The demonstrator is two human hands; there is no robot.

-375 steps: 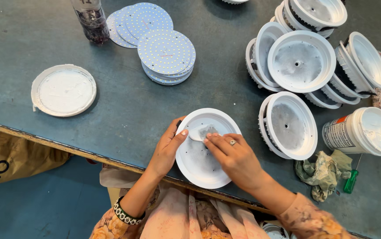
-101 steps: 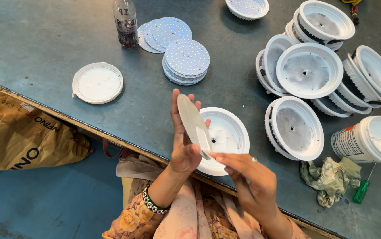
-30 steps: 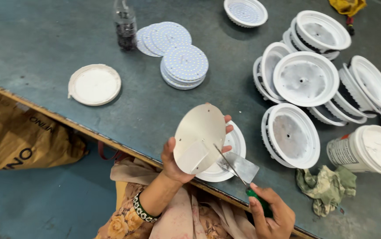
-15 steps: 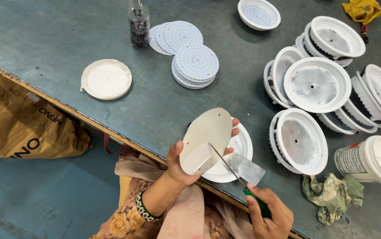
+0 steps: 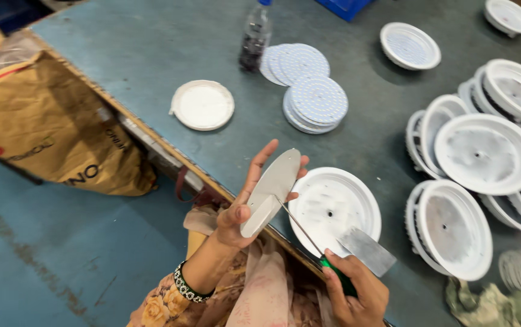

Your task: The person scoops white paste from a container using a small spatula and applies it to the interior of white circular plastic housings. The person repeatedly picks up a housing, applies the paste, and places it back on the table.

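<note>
Grey-blue bench. Left hand fingers clamped on round disc; right hand at 5 o'clock, fist gripping scraper.

Grey-blue worktable above blue floor.

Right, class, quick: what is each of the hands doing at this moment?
Left hand: closed on a round flat disc, held up on edge.
Right hand: closed on a green-handled tool, its thin shaft touching the disc.
</note>
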